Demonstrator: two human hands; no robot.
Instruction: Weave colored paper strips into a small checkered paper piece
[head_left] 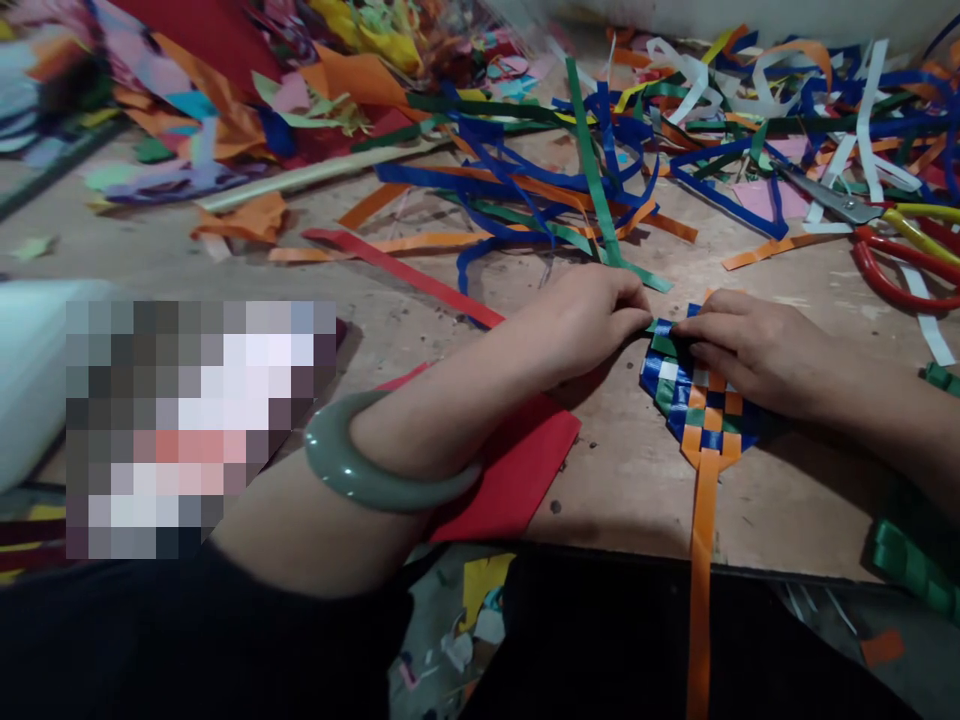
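A woven piece of blue, orange, green and white strips [679,398] lies near the table's front edge, its orange tail [703,540] hanging over that edge. At the weave's upper left, my left hand [592,318] pinches the end of a green strip [651,326]; its fingertips partly hide the strip. My right hand [761,345] grips the top of the weave, with thumb and fingers pressed together on it and covering part of its right side. On my left forearm is a green bangle [375,480].
Loose coloured strips [525,190] are heaped along the back. Scissors with red and yellow handles [885,225] lie at the right. Red paper [525,460] lies under my left forearm, and a pixelated object [202,420] is at the left.
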